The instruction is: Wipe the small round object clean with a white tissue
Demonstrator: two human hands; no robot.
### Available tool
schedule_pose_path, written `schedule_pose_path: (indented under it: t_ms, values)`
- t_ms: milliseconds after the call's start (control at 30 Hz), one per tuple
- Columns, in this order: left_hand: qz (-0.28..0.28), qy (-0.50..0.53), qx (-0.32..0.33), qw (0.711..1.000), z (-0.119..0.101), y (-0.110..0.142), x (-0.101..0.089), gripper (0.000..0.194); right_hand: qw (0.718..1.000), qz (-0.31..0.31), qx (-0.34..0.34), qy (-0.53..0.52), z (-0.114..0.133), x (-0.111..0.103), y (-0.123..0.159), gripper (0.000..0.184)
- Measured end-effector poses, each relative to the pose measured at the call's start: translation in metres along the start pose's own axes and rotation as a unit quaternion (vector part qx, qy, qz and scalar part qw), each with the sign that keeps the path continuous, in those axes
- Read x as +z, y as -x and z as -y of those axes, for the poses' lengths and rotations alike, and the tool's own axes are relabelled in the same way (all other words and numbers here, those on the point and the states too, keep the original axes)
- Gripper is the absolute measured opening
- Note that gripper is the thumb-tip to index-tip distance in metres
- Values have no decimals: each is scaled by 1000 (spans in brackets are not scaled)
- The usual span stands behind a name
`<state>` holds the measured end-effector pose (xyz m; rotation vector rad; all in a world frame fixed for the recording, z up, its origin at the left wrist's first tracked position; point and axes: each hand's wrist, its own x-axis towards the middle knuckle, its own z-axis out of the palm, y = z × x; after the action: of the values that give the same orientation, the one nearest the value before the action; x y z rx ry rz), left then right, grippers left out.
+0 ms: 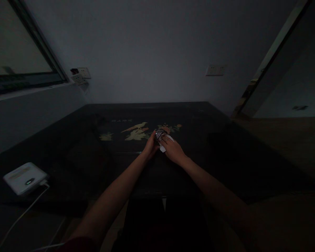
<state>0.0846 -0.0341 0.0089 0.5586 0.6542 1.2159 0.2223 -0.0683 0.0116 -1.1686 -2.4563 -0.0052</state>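
Note:
Over the middle of a dark tabletop, my left hand (pixel 151 146) is closed around the side of a small shiny object (pixel 160 133), perhaps glass or metal; the dim light hides its exact kind. My right hand (pixel 173 149) holds a white tissue or cloth (pixel 162 148) against that object, fingers bent over it. Part of the white piece hangs below the fingers. The two hands are close together, and they cover much of what they hold.
The dark table (pixel 126 175) carries a bird-and-flower picture (pixel 136 133). A white box-shaped device (pixel 26 177) with a cable sits at the left. Wall sockets (pixel 215 70) are on the back wall, a window (pixel 18 45) at upper left.

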Motion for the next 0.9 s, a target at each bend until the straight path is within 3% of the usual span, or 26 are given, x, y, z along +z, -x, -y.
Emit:
schedule_pose_path:
  t_ms: [400, 700, 900]
  values:
    - [-4, -8, 4, 1000, 1, 0, 0, 35, 999, 31, 36, 12, 6, -1, 1, 61]
    - [11, -22, 14, 1000, 2, -1, -3, 35, 991, 5, 36, -131, 4, 7, 1, 57]
    - [-14, -30, 14, 999, 1, 0, -3, 36, 960, -19, 22, -278, 3, 10, -3, 31]
